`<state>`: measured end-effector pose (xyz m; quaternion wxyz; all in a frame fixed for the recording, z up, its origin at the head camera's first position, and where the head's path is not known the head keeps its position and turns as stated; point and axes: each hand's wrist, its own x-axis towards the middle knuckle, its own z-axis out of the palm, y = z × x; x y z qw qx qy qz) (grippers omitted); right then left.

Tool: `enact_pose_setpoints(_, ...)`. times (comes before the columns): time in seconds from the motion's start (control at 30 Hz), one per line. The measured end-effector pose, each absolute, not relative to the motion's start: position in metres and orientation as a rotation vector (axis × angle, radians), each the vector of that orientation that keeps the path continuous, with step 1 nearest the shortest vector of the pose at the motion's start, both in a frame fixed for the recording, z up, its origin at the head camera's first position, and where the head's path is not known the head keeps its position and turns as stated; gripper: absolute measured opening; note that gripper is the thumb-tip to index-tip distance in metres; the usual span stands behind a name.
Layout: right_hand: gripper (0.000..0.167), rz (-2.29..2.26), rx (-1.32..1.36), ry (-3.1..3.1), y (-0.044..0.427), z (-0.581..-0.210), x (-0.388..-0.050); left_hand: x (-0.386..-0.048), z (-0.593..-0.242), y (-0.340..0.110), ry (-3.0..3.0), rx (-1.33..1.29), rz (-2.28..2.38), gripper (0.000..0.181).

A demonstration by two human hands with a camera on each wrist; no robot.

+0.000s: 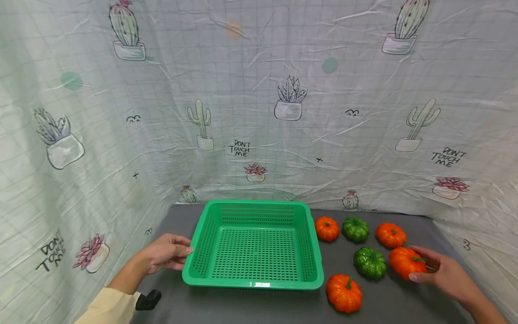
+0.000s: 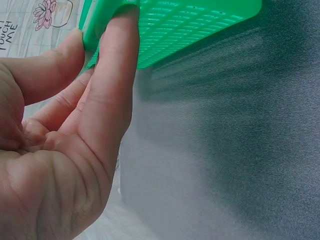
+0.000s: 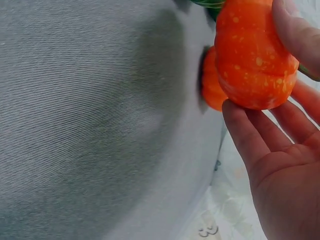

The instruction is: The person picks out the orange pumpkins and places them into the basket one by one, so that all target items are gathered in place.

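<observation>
A green plastic basket (image 1: 220, 282) with slotted walls stands on the table, bare inside. My left hand (image 1: 167, 253) pinches its left rim between thumb and fingers; the left wrist view shows the thumb on one side of the basket's rim (image 2: 97, 25) and fingers on the other. On the right, my right hand (image 1: 447, 274) holds an orange toy pumpkin (image 1: 404, 263) with a green stem. Seen in the right wrist view, that pumpkin (image 3: 255, 55) is gripped between thumb and fingertips, above the table surface.
Beside the basket lie more orange pumpkins (image 1: 327, 229) (image 1: 390, 236) (image 1: 344, 294) and two green pumpkins (image 1: 355, 229) (image 1: 370, 263). A small black object (image 1: 148, 300) is near my left sleeve. Cactus-print curtains (image 1: 259, 135) surround the grey table (image 1: 226, 310).
</observation>
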<state>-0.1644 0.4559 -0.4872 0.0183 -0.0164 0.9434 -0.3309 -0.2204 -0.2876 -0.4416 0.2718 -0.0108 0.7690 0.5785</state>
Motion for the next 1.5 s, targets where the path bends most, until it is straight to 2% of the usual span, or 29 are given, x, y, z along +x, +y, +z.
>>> enact_pose_setpoints(0.27,0.083,-1.075,-0.102,2.840,0.445,-0.471,-0.171,-0.219,-0.442,-0.292,2.085,-0.007,1.542,0.060)
enact_pose_setpoints(0.67,0.083,-1.092,-0.150,2.817,0.431,-0.454,-0.175,-0.218,-0.442,-0.290,2.095,-0.052,1.540,0.029)
enact_pose_setpoints(1.5,0.077,-0.989,-0.292,2.898,0.403,-0.439,-0.191,-0.219,-0.446,-0.287,2.122,-0.075,1.520,0.024)
